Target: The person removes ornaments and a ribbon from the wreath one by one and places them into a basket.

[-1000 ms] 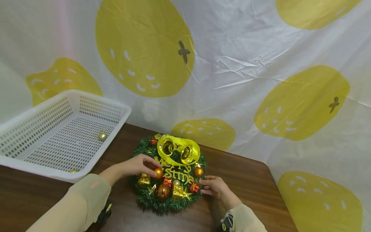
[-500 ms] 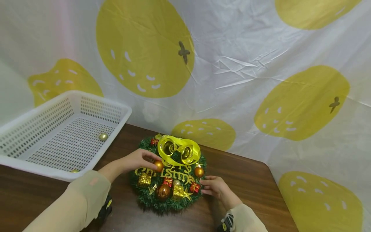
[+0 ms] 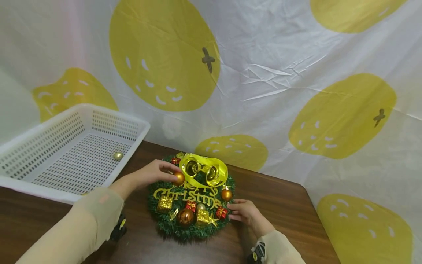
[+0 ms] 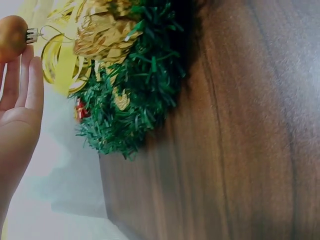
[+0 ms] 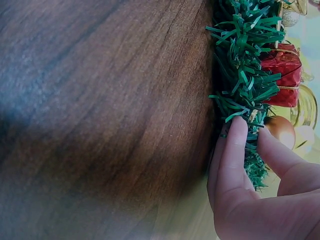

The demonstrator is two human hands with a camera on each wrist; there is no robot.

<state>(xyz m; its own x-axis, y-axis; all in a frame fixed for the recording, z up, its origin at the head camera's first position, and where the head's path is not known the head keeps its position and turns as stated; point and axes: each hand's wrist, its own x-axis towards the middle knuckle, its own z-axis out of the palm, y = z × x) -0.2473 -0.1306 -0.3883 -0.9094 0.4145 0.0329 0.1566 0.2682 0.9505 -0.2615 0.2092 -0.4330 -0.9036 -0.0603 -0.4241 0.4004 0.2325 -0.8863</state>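
Note:
In the head view a green tinsel wreath [image 3: 181,234] lies on the table, with gold "Merry Christmas" lettering [image 3: 188,197] across it. My left hand [image 3: 154,172] holds a shiny orange bauble [image 3: 179,178] over the wreath's upper left, just left of the gold bells with yellow ribbon [image 3: 214,179]. The left wrist view shows the bauble's silver cap [image 4: 32,35] and a thin wire loop. At the wreath's right edge my right hand [image 3: 245,212] pinches the greenery between thumb and fingers, below another orange bauble [image 3: 226,194] and beside a small red gift box [image 5: 285,75].
A white perforated basket [image 3: 33,193] stands on the left of the table, a gold bauble [image 3: 118,156] inside it. Behind the brown wooden table [image 3: 277,205] hangs a pale curtain [image 3: 257,84] printed with yellow fruit. The table's right edge slants down beyond my right hand.
My left hand has moved away from me with the orange bauble, toward the wreath's far side, uncovering the left part of the lettering. The right hand has stayed at the wreath's edge.

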